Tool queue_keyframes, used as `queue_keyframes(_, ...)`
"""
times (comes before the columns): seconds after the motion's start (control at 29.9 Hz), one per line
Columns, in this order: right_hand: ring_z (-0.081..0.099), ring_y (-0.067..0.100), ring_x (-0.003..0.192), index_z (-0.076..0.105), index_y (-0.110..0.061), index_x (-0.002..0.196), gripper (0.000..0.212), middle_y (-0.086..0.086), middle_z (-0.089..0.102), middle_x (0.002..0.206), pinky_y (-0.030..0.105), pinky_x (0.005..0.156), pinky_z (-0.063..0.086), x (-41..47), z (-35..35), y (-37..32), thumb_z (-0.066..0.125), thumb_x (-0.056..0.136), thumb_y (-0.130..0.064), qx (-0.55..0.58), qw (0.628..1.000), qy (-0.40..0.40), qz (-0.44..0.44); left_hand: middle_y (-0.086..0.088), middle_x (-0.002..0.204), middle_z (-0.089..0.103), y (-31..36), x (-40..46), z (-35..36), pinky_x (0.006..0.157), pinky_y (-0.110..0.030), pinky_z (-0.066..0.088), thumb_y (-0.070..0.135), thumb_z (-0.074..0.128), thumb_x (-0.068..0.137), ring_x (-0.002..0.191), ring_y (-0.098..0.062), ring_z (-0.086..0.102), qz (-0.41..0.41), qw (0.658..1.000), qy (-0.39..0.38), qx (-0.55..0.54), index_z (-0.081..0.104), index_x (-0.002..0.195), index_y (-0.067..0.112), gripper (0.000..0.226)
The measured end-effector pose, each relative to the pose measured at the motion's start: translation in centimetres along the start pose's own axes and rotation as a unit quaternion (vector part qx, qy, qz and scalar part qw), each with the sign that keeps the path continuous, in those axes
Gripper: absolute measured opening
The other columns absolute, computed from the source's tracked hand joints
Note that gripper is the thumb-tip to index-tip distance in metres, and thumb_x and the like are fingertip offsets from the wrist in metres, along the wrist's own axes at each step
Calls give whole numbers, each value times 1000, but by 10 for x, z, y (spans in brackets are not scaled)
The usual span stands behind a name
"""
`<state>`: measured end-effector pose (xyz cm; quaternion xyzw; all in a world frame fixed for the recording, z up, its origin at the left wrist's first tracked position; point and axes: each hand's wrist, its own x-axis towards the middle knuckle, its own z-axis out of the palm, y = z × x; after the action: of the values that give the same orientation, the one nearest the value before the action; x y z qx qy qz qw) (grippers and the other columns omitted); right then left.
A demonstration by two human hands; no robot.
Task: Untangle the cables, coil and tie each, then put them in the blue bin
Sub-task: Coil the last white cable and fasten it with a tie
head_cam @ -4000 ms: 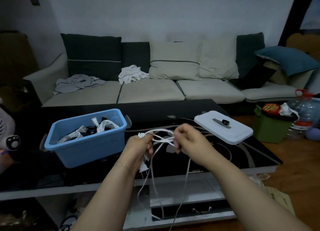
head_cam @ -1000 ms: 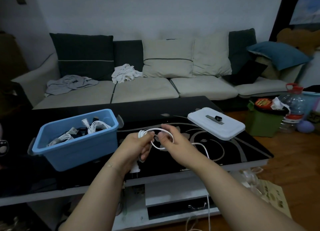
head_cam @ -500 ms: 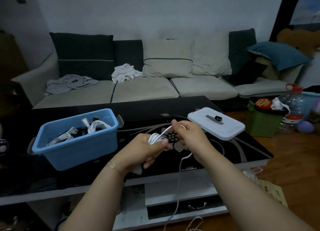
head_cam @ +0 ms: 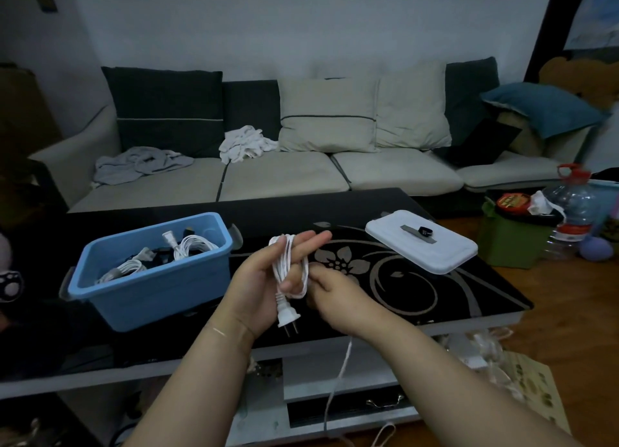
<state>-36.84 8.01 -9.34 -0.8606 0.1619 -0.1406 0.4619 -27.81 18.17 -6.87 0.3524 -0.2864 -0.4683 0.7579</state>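
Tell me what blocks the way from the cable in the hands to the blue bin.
Nothing visible does. The white cable is looped over the left hand, just right of the blue bin, whose top is open; its white lid lies apart on the table. A loose tail trails from the right hand, still uncoiled.

My right hand: my fingers curl under the palm, so I cannot see what they pinch.
White cable: the tail goes behind my right wrist and leaves the bottom edge.
Blue bin: its near wall hides the lower coils inside.
Small black thing on the white lid: too small to tell.
Desk: its left side is lost in the dark.
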Motion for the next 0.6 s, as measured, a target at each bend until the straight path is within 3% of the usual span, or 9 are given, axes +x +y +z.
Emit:
queue_keyframes(0.13, 49, 4, 55, 54, -23, 85, 22, -10, 57, 64, 25, 57, 40, -6, 1, -6, 39, 101, -25, -48, 997, -58, -6, -9, 119, 68, -1, 3, -2, 49, -23, 45, 27, 36, 100, 44, -6, 43, 43, 991, 71, 102, 39, 136, -2, 47)
queue_keyframes(0.2, 53, 9, 60, 56, -18, 87, 24, -7, 59, 65, 30, 63, 43, -8, 1, -9, 38, 101, -24, -73, 995, -68, -9, -8, 99, 74, -2, 4, 0, 45, -25, 46, 27, 36, 102, 45, -7, 48, 58, 982, 111, 145, 41, 136, -1, 44)
queue_keyframes(0.3, 54, 10, 59, 60, -16, 89, 25, -6, 57, 60, 34, 65, 46, -8, 1, -8, 41, 100, -28, -93, 994, -59, -12, 0, 64, 68, -4, 6, 2, 47, -19, 48, 23, 38, 102, 49, -8, 59, 90, 969, 163, 162, 46, 131, -6, 41)
queue_keyframes(0.37, 51, 10, 58, 56, -21, 81, 23, -7, 54, 61, 33, 62, 44, -7, 1, -7, 43, 99, -27, -94, 993, -66, -12, 1, 63, 69, -5, 7, 4, 56, -17, 54, 22, 39, 102, 60, -11, 68, 98, 963, 176, 178, 53, 116, -10, 37)
queue_keyframes(0.47, 49, 10, 60, 51, -19, 80, 20, -5, 57, 68, 29, 61, 40, -9, 0, -7, 43, 99, -20, -85, 992, -92, -6, 3, 66, 73, -6, 6, 6, 72, -21, 58, 26, 36, 104, 78, -14, 73, 101, 956, 171, 216, 55, 74, -3, 46)
queue_keyframes(0.6, 49, 3, 49, 52, -24, 72, 30, -5, 60, 59, 28, 56, 41, -13, -4, -10, 45, 99, -34, -128, 988, -80, -6, -6, 59, 67, -10, 7, 2, 64, -10, 50, 30, 33, 104, 85, -17, 73, 111, 934, 169, 295, 53, 65, 0, 53)
